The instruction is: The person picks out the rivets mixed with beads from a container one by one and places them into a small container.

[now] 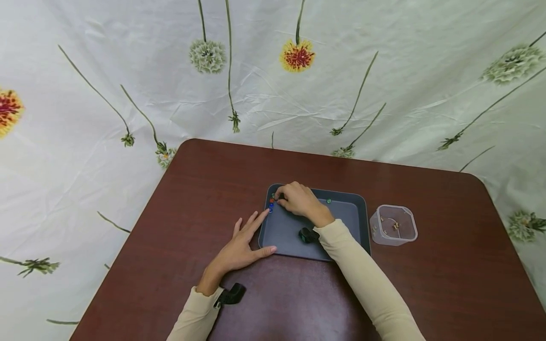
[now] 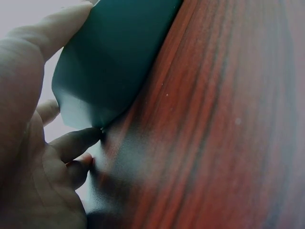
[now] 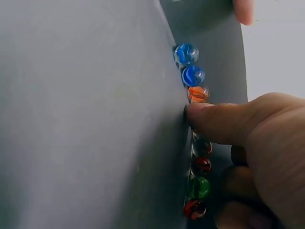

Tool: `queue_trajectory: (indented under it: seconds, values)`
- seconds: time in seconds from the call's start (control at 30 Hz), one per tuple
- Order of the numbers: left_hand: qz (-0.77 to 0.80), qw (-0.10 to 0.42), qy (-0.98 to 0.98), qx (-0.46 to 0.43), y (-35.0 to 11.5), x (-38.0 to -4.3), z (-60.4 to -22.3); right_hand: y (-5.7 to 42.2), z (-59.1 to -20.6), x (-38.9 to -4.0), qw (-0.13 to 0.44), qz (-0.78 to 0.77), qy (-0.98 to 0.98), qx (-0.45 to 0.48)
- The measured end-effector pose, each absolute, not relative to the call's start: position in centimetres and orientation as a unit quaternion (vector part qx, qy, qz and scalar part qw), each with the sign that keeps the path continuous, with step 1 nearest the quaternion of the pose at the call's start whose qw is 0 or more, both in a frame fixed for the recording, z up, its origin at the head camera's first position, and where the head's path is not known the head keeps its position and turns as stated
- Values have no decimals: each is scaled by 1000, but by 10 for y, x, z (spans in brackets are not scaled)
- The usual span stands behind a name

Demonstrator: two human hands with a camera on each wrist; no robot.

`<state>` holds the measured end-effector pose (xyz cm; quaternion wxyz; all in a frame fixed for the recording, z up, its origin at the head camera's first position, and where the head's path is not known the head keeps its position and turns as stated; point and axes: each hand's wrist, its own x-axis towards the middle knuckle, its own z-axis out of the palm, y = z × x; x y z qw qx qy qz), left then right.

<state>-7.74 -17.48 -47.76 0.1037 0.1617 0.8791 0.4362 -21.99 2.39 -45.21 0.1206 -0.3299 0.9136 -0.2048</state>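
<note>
A row of glass marbles runs along the left wall of a dark grey tray (image 1: 290, 237). The right wrist view shows blue marbles (image 3: 193, 75) at one end, an orange marble (image 3: 198, 94) beside them, then red (image 3: 201, 165) and green (image 3: 199, 187) ones. Bent over the row, my right hand (image 1: 300, 201) pinches at a marble mostly covered by the thumb (image 3: 209, 119); its other fingers are curled behind. With fingers spread, my left hand (image 1: 239, 248) touches the tray's left rim near the blue marbles, its thumb at the front-left corner.
A lone green marble (image 1: 329, 201) lies near the tray's back wall. Right of the tray stands a clear plastic container (image 1: 390, 240) with small gold-coloured bits inside. The brown wooden table (image 1: 204, 189) meets a flowered cloth (image 1: 256, 94) behind.
</note>
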Motion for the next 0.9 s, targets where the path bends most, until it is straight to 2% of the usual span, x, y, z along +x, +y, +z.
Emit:
queue_trajectory:
  seconds: [0.9]
  values:
    - [433, 105, 881, 157, -174, -78, -479, 50, -448, -220, 103, -230, 906, -339]
